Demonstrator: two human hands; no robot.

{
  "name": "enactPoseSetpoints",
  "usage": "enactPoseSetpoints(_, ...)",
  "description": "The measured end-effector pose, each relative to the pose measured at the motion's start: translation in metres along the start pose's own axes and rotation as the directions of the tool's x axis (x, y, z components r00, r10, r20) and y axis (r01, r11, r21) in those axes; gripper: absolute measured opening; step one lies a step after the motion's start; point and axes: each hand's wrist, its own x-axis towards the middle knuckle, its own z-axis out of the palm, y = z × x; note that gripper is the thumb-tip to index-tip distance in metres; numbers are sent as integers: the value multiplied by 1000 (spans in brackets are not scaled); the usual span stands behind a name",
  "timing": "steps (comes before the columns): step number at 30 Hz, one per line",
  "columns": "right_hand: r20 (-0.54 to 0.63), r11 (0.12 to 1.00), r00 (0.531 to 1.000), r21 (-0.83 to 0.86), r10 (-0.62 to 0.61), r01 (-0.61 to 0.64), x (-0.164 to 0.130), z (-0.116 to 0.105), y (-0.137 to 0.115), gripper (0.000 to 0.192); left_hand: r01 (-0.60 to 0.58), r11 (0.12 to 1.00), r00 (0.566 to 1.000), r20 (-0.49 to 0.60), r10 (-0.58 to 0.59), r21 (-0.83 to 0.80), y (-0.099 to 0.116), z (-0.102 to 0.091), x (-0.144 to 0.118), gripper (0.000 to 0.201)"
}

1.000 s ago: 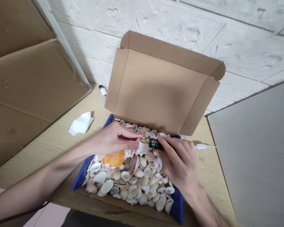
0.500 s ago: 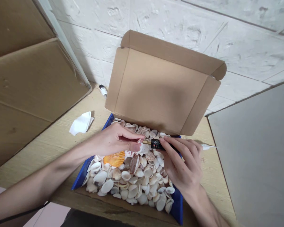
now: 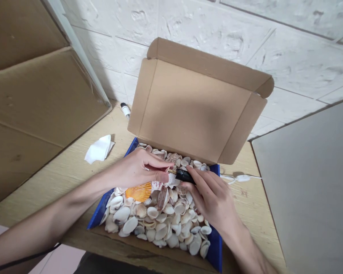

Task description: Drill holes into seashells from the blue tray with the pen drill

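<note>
Over the shell-filled box, my left hand (image 3: 148,169) pinches a small shell (image 3: 167,169) between thumb and fingertips; most of the shell is hidden. My right hand (image 3: 213,192) is closed round a black mini hand drill (image 3: 185,175) with a brass-coloured chuck. The drill's front end points left and meets the pinched shell; whether the bit touches it I cannot tell. Under my hands lie many white and brownish seashells (image 3: 161,230). Among them an orange scallop shell (image 3: 139,191) lies just below my left hand.
The cardboard box's lid (image 3: 194,110) stands raised behind, and its blue side wall (image 3: 215,243) shows at right. A white tissue (image 3: 99,148) and a small black-capped bottle (image 3: 125,110) are on the table's left. At right lies a white cord with an inline switch (image 3: 242,177).
My right hand has shifted left and changed its grip on the drill, which has turned so its label no longer shows. More of the white cord is visible. My left hand stays nearly still.
</note>
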Motion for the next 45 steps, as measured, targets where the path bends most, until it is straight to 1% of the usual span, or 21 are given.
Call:
enactPoseSetpoints(4, -11, 1000, 1000, 17, 14, -14, -1, 0, 0, 33, -2, 1000, 1000, 9, 2, -22, 2, -1, -1, 35)
enactPoseSetpoints(11, -6, 998, 999, 34, 49, -49, -3, 0, 1, 35, 34, 998, 999, 9, -34, -60, 5, -1, -1, 36)
enactPoseSetpoints(15, -27, 998, 998, 23, 56, -55, -2, 0, 1, 33, 70, 992, 998, 0, -70, -102, 6, 1, -1, 41)
enactPoseSetpoints(19, -33, 996, 995, 3, 94, -94, -2, 1, 1, 32, 103, 983, 995, 22, -101, -154, 6, 2, -1, 48)
enactPoseSetpoints(23, -34, 995, 994, 0, 100, -100, -2, 1, 0, 34, 132, 967, 991, 31, -129, -220, 5, 2, -1, 51)
enactPoseSetpoints(27, -30, 995, 995, 5, 98, -98, -3, 1, 1, 36, 135, 964, 991, 33, -131, -227, 4, 2, -1, 48)
enactPoseSetpoints(33, -31, 996, 995, 13, 91, -90, -4, 1, 1, 33, 114, 967, 993, 17, -113, -227, 2, 3, -1, 45)
enactPoseSetpoints(39, -10, 996, 996, 28, 86, -85, -3, 2, 2, 37, 124, 951, 992, 6, -128, -284, 7, 4, 0, 41)
enactPoseSetpoints(42, -29, 996, 996, 31, 85, -84, -3, 2, 2, 37, 139, 946, 989, 0, -146, -292, 10, 3, 1, 39)
enactPoseSetpoints(45, -73, 995, 992, 4, 102, -102, -4, 2, 2, 32, 146, 939, 986, -31, -164, -311, 11, 2, 2, 40)
